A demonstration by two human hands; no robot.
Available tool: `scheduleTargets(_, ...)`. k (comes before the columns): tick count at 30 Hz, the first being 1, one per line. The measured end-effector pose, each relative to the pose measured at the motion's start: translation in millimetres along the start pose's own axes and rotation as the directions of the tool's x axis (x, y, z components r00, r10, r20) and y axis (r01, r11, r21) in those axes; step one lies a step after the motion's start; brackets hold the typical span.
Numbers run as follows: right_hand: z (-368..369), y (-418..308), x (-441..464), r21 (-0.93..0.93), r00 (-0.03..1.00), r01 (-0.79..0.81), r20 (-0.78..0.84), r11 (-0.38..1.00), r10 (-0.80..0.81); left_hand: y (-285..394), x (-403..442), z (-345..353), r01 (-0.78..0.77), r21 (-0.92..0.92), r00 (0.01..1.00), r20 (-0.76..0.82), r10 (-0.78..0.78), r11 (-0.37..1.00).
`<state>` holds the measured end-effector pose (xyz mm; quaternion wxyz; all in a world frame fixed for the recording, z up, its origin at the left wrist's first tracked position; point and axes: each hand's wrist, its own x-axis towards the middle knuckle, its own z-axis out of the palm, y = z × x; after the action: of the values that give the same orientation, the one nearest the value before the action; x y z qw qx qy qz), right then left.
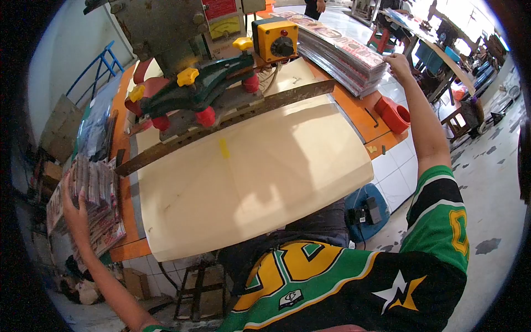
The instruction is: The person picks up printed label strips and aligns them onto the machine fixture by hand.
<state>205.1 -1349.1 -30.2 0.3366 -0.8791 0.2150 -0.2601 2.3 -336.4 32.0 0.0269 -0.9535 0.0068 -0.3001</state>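
One big bench press machine (157,33) stands over the far side of the orange work table (354,112), its long metal bar (232,130) slanting across the surface. Nearer than the bar, a cream sheet (265,177) spreads out to the near edge. At the far right corner lies a tall stack of printed plastic-wrapped pieces (343,52); at the left edge sits a looser pile of similar pieces (94,193). A yellow control box (276,40) is fixed beside the press.

The left hand (74,207) rests on the pile, thumb apart from the fingers; whether it grasps anything I cannot tell. The right hand (399,65) has bent fingers at the stack's near corner, touching or pinching it, which I cannot tell. Just beside that stack is a red plastic ring (392,114).

My reading is that the step in hand is handling pieces at both sides: picking up on the right, steadying on the left. Next calls for separating a single piece cleanly at its corner, without dragging its neighbours
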Motion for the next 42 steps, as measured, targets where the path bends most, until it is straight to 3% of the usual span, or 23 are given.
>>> scheduleTargets(5, -3, 5, 4, 0.143, 0.995, -0.067, 0.076, 0.987, 0.057, 4, 3, 10, 0.018, -0.04, 1.0, -0.025, -0.019, 0.999)
scheduleTargets(17, -3, 7, 9, 0.177, 0.994, -0.101, 0.065, 0.979, 0.09, 14, 4, 11, 0.036, 0.007, 0.999, 0.003, -0.036, 0.999)
scheduleTargets(19, 2, 16, 18, 0.291, 0.979, -0.2, 0.105, 0.936, 0.176, 17, 3, 9, 0.038, -0.01, 0.999, -0.002, -0.038, 0.999)
scheduleTargets(22, 6, 33, 35, 0.31, 0.966, -0.251, 0.142, 0.917, 0.217, 12, 4, 9, 0.041, -0.022, 0.999, 0.001, -0.041, 0.999)
scheduleTargets(31, 5, 16, 29, 0.125, 0.982, -0.191, 0.032, 0.974, 0.189, 0, -3, 10, 0.006, -0.022, 1.0, -0.024, -0.007, 1.0)
scheduleTargets(35, 0, 8, 20, 0.105, 0.981, -0.166, 0.116, 0.98, 0.154, 1, -5, 11, 0.037, -0.034, 0.999, -0.038, -0.038, 0.999)
scheduleTargets(37, -4, 8, 16, 0.16, 0.988, -0.076, 0.142, 0.984, 0.053, 4, -6, 10, 0.032, -0.042, 0.998, -0.061, -0.034, 0.999)
scheduleTargets(42, 1, 10, 13, 0.17, 0.991, -0.115, 0.091, 0.979, 0.101, 21, -11, 3, 0.036, -0.086, 0.993, -0.106, -0.045, 0.996)
